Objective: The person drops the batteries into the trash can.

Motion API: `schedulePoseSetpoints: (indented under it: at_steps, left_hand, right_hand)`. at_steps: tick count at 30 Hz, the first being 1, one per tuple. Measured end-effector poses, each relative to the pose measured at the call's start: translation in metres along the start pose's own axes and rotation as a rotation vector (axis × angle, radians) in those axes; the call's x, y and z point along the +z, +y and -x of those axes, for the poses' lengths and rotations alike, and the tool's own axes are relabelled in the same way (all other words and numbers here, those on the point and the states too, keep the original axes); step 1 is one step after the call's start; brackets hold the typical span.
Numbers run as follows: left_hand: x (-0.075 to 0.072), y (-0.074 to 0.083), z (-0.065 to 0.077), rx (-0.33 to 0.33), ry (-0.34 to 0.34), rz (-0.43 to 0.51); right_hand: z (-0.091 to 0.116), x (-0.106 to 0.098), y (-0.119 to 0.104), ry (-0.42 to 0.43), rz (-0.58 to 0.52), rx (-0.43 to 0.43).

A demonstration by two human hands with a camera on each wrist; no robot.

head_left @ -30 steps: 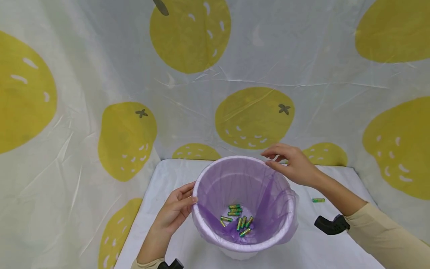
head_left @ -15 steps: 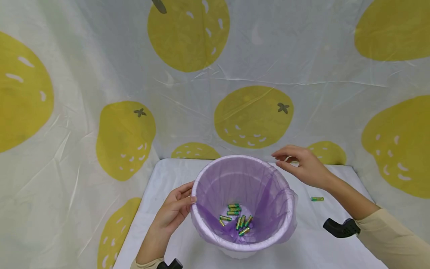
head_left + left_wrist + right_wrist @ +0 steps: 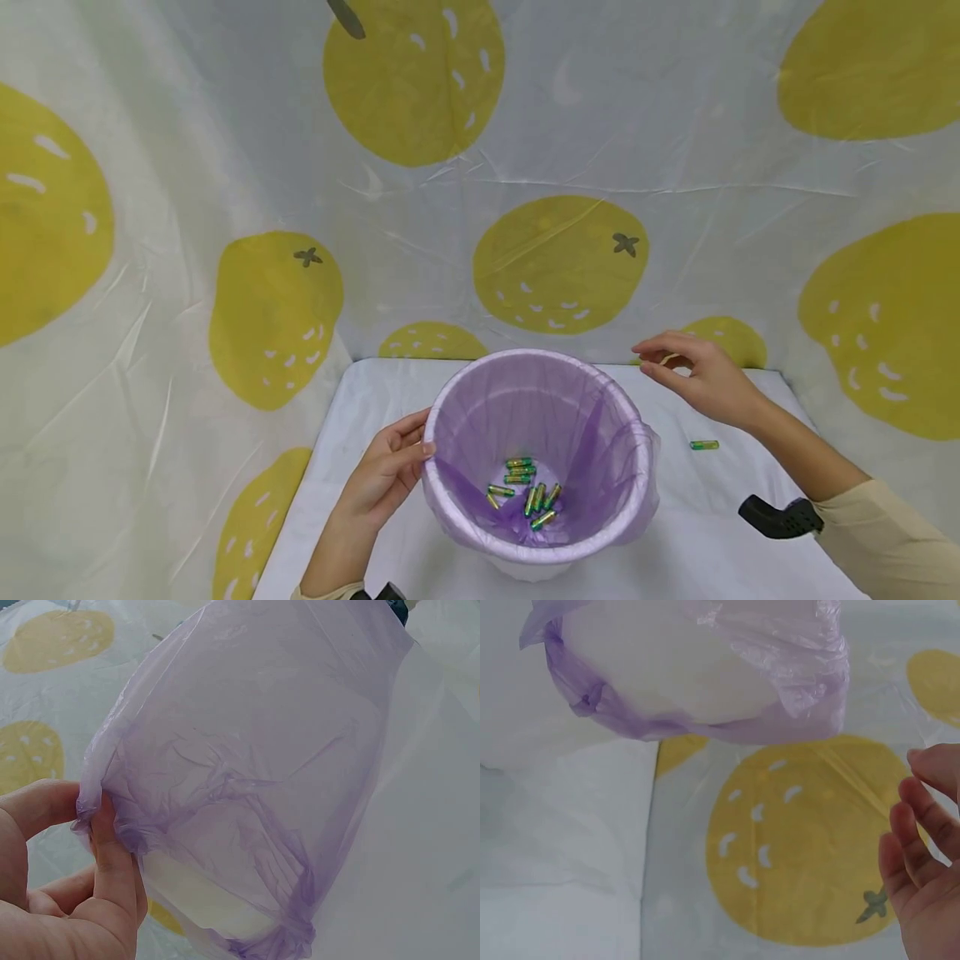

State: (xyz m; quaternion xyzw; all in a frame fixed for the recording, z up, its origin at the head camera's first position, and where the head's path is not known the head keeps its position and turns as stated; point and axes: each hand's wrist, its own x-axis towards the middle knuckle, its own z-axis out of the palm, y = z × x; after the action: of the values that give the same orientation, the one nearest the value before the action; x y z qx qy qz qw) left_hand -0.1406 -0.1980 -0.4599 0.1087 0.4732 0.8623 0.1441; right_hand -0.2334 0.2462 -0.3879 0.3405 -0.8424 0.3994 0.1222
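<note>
A white trash bin [image 3: 528,572] stands in the middle of the head view, lined with a thin purple trash bag [image 3: 510,412] folded over its rim. Inside, several green-and-gold batteries [image 3: 518,479] lie on the bottom. My left hand [image 3: 378,479] pinches the bagged rim at its left side; in the left wrist view, thumb and fingers of that hand [image 3: 75,877] grip the bag-covered edge. Off to the bin's right, my right hand [image 3: 701,379] hovers with relaxed, bent fingers and nothing in them. The right wrist view has the hand [image 3: 930,847] apart from the bag.
One more battery [image 3: 704,445] lies on the white tabletop [image 3: 720,517], right of the bin and below my right forearm. A cloth [image 3: 405,250] printed with yellow fruit hangs behind the table and at both sides.
My right hand has drawn away from the bin's rim, out to the right. My left hand keeps its hold on the rim, and the batteries lie as before.
</note>
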Motion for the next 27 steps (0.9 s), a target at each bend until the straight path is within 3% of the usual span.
schedulePoseSetpoints:
  at_steps: [10,17,27]
  left_hand:
    - [0.000,0.001,0.001,-0.004,0.005,0.002]
    - [0.000,0.001,0.002,-0.005,0.005,0.001]
    - [0.000,0.001,0.002,-0.001,0.010,0.002]
  right_hand:
    - [0.019,-0.009,0.021,0.050,0.048,0.046]
    - [0.032,-0.016,0.034,0.073,0.100,0.123]
    - [0.050,-0.016,0.053,0.106,0.100,0.188]
